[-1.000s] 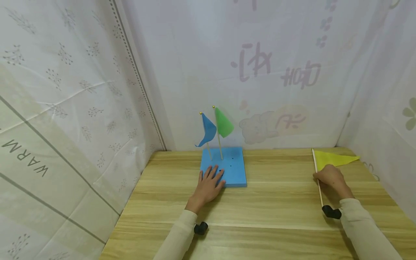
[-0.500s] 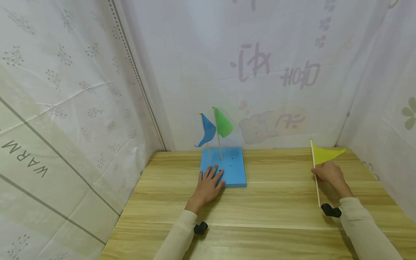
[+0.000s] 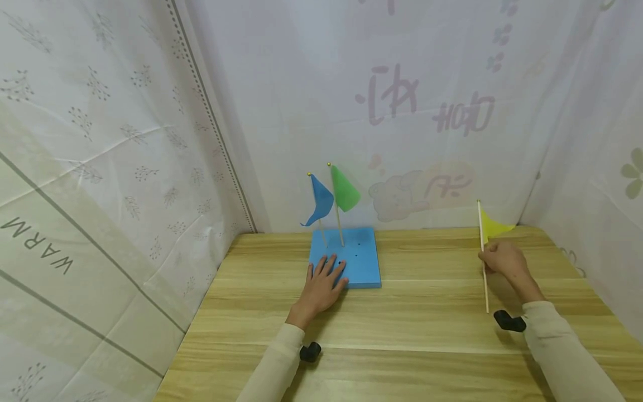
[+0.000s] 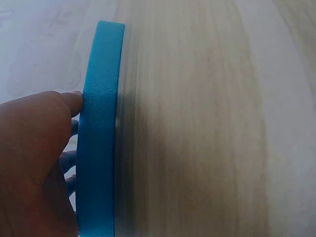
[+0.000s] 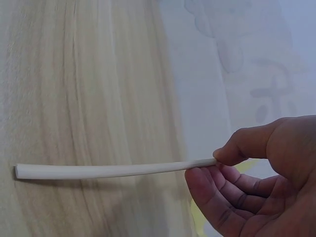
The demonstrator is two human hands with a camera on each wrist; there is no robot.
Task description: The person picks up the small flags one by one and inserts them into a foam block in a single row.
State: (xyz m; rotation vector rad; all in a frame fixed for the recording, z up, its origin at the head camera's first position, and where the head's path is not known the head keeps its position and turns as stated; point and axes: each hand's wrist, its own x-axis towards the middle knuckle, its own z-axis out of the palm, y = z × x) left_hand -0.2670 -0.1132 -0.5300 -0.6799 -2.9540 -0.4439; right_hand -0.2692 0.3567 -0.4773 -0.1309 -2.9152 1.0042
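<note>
My left hand (image 3: 321,287) lies with spread fingers on the near left part of a flat blue block (image 3: 364,271) with small holes in its top. The left wrist view shows the block's blue side face (image 4: 101,128) beside the thumb. A blue flag (image 3: 322,200) and a green flag (image 3: 345,191) stand on sticks in the block's far left part. At the right of the table, my right hand (image 3: 504,261) pinches the pale stick (image 5: 98,171) of a yellow flag (image 3: 493,225) between thumb and fingers. Its stick is steeply tilted, gold tip upward.
The wooden table (image 3: 422,318) reaches back to a printed curtain (image 3: 427,128). More curtain (image 3: 100,139) hangs along the left side and at the right. Black wrist devices (image 3: 310,352) jut from both sleeves.
The yellow flag's top end has risen from near the tabletop, and its stick stands steeper. My right hand has shifted slightly left and away from me. My left hand has kept its place.
</note>
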